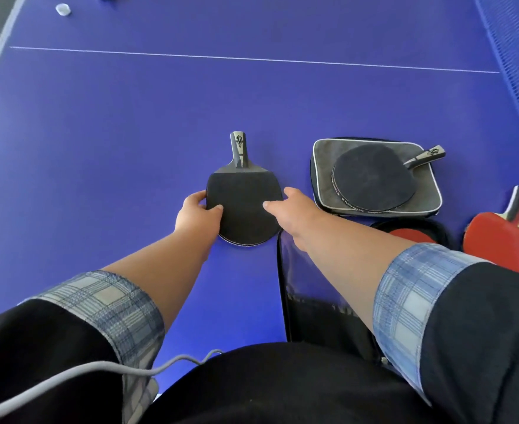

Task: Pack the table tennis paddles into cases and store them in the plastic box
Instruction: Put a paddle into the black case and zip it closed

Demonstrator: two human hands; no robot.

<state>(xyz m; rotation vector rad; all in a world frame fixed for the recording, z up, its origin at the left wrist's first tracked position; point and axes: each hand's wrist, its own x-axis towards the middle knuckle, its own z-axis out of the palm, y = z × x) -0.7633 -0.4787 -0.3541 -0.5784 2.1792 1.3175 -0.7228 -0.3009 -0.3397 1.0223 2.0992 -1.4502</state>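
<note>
Black paddle, middle: a black-rubber paddle [243, 200] lies flat on the blue table [129, 133], handle pointing far. Both my hands are on its blade.
Left hand: my left hand [197, 216] curls round the blade's left edge, thumb on top of the rubber and the other fingers tucked at the rim. It has a light hold, not a closed fist.
Right hand: my right hand [292, 209] is partly open, thumb and fingertips resting on the blade's right edge. Whether the paddle is lifted off the table I cannot tell.
Grey case, right: an open grey case [374, 174] lies to the right, with a second black paddle [374, 179] resting on its lining, the handle sticking out past the far right corner. It is not zipped, so I judge that one only half packed.
Dark case, near: under my right forearm lies a dark case [307, 289] with a clear panel, mostly hidden. I cannot tell if it is empty.
Red paddles, far right: a red paddle [503, 240] lies bare on the table. Just left of it, red rubber shows inside another dark case [411, 231], partly covered by my sleeve.
Plastic box: not in view.
Progress: early, by my judgement. No case looks closed and nothing is stored. Left to do: case the paddle I'm holding, seat and zip the others, then box them all.
</note>
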